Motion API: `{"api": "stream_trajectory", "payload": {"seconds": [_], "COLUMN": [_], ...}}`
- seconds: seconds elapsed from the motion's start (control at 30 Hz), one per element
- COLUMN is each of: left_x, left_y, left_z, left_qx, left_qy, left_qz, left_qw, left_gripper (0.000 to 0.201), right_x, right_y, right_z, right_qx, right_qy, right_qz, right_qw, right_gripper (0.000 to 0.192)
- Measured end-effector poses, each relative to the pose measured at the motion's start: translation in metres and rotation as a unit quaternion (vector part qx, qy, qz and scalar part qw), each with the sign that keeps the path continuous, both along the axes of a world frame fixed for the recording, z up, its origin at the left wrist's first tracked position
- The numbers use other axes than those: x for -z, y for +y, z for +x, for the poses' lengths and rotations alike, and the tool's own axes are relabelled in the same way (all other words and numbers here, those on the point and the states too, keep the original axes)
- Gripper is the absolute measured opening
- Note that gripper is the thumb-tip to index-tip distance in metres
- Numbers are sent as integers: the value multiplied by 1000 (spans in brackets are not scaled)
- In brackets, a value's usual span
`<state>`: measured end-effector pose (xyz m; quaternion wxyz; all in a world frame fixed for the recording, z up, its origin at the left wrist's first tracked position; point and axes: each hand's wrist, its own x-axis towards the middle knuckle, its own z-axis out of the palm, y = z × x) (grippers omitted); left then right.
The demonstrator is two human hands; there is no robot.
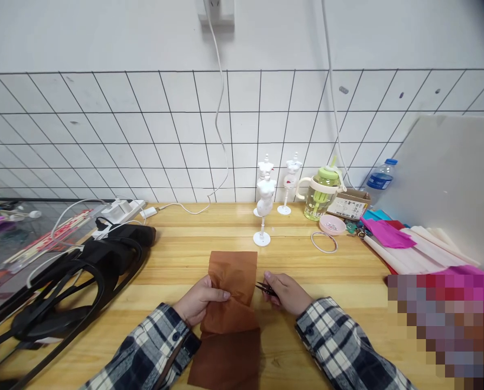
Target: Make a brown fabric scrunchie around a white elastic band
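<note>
A brown piece of fabric lies on the wooden table in front of me, its near end hanging toward my lap. My left hand pinches the fabric's left edge at a fold. My right hand holds small dark thread snips, their tips pointing left at the fabric's right edge. Both sleeves are plaid.
Two small white dress-form mannequins stand behind the fabric. A green lidded cup, pink dish, ring, water bottle and pink and white paper rolls sit right. A black strapped device and cables lie left.
</note>
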<state>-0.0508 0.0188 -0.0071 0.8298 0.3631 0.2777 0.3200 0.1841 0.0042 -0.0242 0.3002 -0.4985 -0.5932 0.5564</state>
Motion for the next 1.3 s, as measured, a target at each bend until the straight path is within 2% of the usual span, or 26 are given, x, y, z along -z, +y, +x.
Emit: {"api": "stream_trajectory", "payload": {"seconds": [0.1, 0.2, 0.27, 0.4, 0.6, 0.83, 1.17, 1.3], "left_x": [-1, -5, -7, -6, -1, -1, -3, -5], "left_y": [-1, -4, -5, -3, 1, 2, 1, 0], "left_z": [2, 4, 5, 3, 0, 0, 1, 1], "left_qx": [16, 70, 81, 51, 11, 13, 25, 12], "left_qy": [13, 15, 12, 3, 12, 16, 25, 26], "left_qz": [1, 0, 2, 2, -1, 1, 10, 3], "left_qw": [1000, 997, 997, 999, 1000, 1000, 999, 1000], "left_gripper": [39, 41, 44, 46, 37, 36, 33, 39], "right_x": [-1, -2, -2, -4, -7, 5, -6, -6], "right_y": [-2, -2, -2, -4, -5, 1, 1, 1], "right_z": [1, 3, 4, 5, 3, 5, 5, 5], "right_qx": [2, -7, -21, -34, -7, 8, -9, -20], "right_qy": [-39, -108, -130, -129, -146, -155, -205, -218], "right_qz": [1, 42, 68, 59, 14, 59, 90, 99], "right_qw": [999, 993, 989, 989, 989, 986, 975, 971], "right_gripper": [69, 71, 71, 68, 67, 65, 60, 60]}}
